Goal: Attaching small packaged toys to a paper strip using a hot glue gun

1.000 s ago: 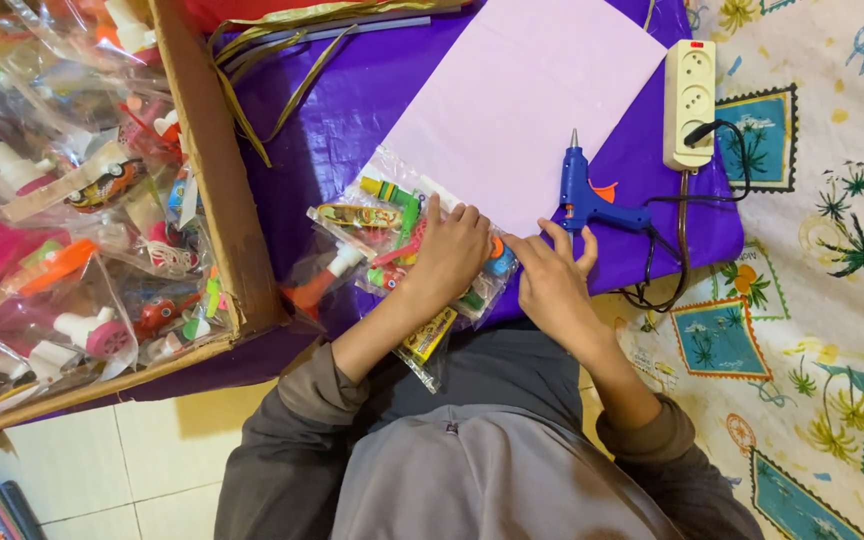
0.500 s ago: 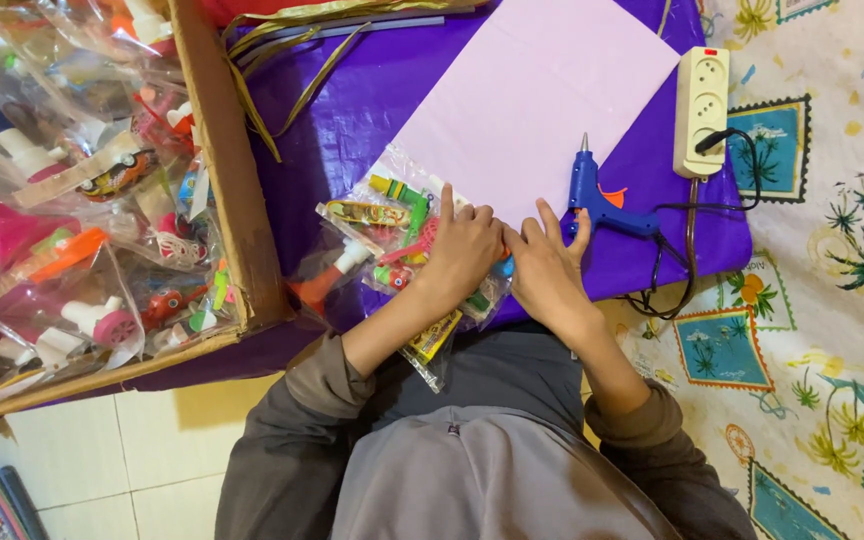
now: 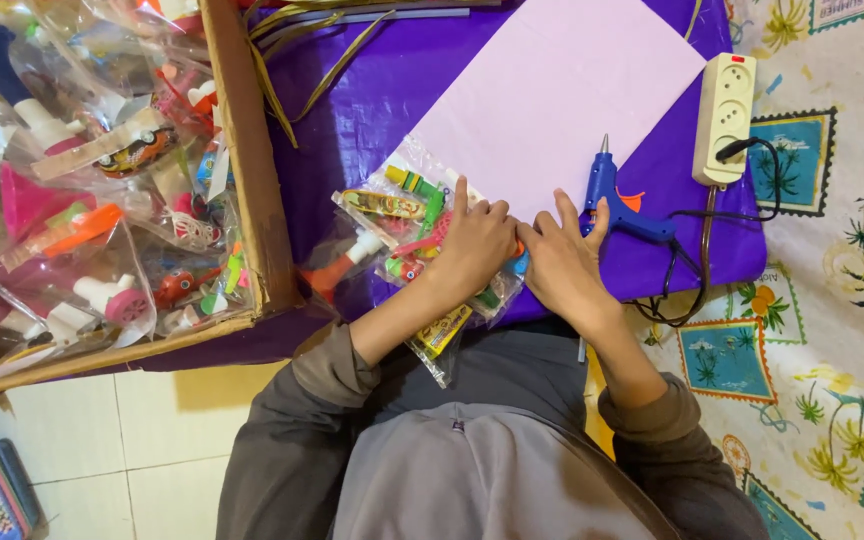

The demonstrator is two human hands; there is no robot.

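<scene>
Toy packet [image 3: 414, 215] lies under left hand [image 3: 477, 240].

1. A home craft corner on the floor is showing: a tiled floor [image 3: 152, 420] and a patterned mat [image 3: 832, 300] are lying underneath.
2. A glue gun [image 3: 617, 205], power strip [image 3: 724, 115] and cardboard box [image 3: 247, 160] of bagged toys are sitting around.
</scene>
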